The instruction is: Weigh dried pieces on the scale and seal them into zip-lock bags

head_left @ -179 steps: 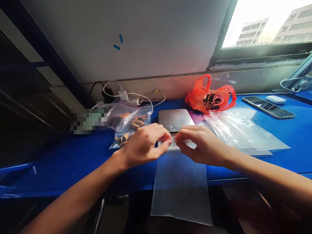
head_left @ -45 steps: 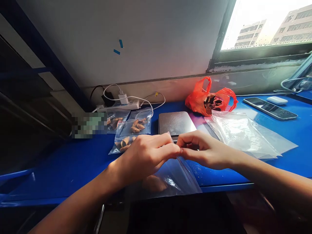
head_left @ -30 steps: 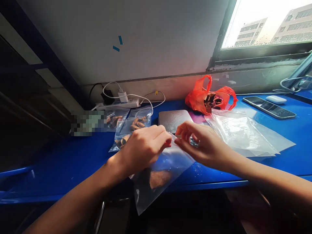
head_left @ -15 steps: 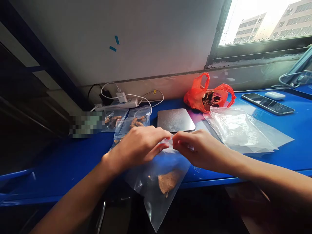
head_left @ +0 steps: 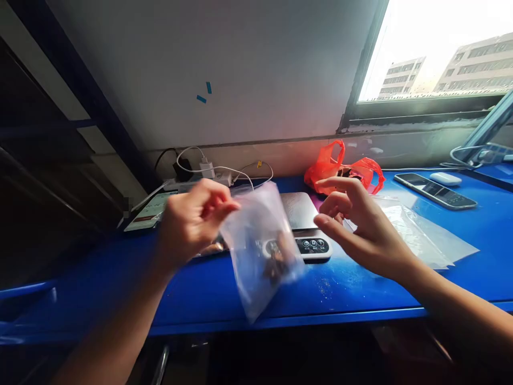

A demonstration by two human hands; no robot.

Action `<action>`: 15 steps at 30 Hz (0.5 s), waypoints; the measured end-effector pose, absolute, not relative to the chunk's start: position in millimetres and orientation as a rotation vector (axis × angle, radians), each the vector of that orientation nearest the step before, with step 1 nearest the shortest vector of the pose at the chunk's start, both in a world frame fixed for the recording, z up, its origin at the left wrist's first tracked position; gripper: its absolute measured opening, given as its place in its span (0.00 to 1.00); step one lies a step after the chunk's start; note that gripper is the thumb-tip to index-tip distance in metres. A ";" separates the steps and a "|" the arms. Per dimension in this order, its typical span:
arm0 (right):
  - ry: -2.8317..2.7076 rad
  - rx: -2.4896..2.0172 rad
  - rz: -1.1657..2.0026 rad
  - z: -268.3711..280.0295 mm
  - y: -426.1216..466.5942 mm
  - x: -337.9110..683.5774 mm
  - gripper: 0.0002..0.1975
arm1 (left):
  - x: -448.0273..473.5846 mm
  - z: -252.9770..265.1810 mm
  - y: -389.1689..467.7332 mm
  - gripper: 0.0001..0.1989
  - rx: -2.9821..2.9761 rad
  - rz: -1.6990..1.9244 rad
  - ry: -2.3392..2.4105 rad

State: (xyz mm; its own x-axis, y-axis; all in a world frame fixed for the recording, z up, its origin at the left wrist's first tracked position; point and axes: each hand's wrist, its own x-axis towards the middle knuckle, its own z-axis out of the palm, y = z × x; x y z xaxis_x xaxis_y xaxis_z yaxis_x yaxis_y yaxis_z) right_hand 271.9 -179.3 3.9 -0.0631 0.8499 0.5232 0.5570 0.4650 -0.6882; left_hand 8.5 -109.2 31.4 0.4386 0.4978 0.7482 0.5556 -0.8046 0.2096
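Observation:
My left hand [head_left: 196, 219] pinches the top corner of a clear plastic zip bag [head_left: 256, 267], which hangs tilted and blurred over the blue table. Inside the bag are brown dried pieces, smeared by motion. Apart from the bag, my right hand [head_left: 350, 216] holds nothing, its fingers spread and curved. Between my hands and behind the bag lies a kitchen scale [head_left: 300, 208] with a steel plate and a dark button panel, partly covered by the bag. Other filled bags [head_left: 214, 246] lie behind my left hand, mostly hidden.
A red plastic bag [head_left: 323, 163] with dark contents stands by the wall. Flat clear bags [head_left: 433, 240] lie at the right, near a phone [head_left: 435, 191] and a white earbud case [head_left: 445, 179]. A tablet-like screen [head_left: 148, 211] and a plugged-in charger [head_left: 207, 170] are at the left.
My right hand has let go of the bag and opened. My left hand has moved left and lifted the bag over the table, uncovering the scale's button panel. The view has shifted slightly.

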 end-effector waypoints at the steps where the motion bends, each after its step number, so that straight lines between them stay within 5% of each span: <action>1: -1.702 -1.198 0.430 4.5 -179.8 272.9 0.24 | 5.5 33.8 -110.3 0.07 -2.467 -1.514 -0.987; 4: -1.716 -1.236 0.786 3.0 -181.4 268.4 0.21 | -0.3 38.5 -109.5 0.02 -2.070 -1.903 -0.968; 9: -1.734 -1.058 1.515 -6.1 -188.0 246.1 0.25 | 8.9 34.5 -108.9 0.02 -1.908 -2.009 -0.791; 15: -1.139 -0.950 1.323 -12.6 -181.1 252.5 0.22 | 25.1 15.8 -116.7 0.07 -2.427 -2.005 -0.717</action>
State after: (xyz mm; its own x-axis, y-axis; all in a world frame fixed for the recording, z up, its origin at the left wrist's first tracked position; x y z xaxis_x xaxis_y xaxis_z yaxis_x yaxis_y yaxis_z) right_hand 252.5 -181.1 -12.6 -0.0840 0.9935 0.0772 -0.2238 0.0567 -0.9730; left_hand 25.1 -116.7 15.8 0.1316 0.3871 0.9126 0.2792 -0.8978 0.3406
